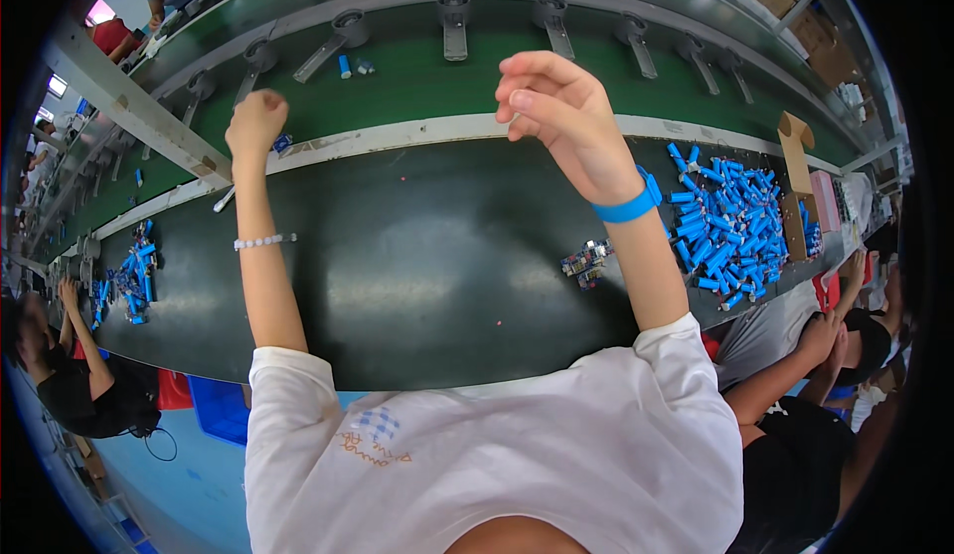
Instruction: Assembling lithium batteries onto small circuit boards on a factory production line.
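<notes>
While clustered circuit boards (588, 260) and piled blue cylindrical cells (730, 221) lie toward three o'clock, the right hand (568, 117), at one, hangs half-open and empty. At ten, the left hand (256, 122) curls closed, contents hidden, beside a blue component (283, 144) near the green belt (417, 87).

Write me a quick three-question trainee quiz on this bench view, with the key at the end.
1. Multiple choice: where on the smooth, dark tabletop does the larger heap of small blue cylinders lie?
A) At the person's left
B) Directly in front
C) At the person's right

2. True or false: the white beaded bracelet is on the same arm as the bare left grip.

3. Open: what lies on the tabletop just left of the forearm that carries the bare right grip?

Key
1: C
2: True
3: A small clump of mixed-colour electronic parts, seemingly circuit boards.
</notes>
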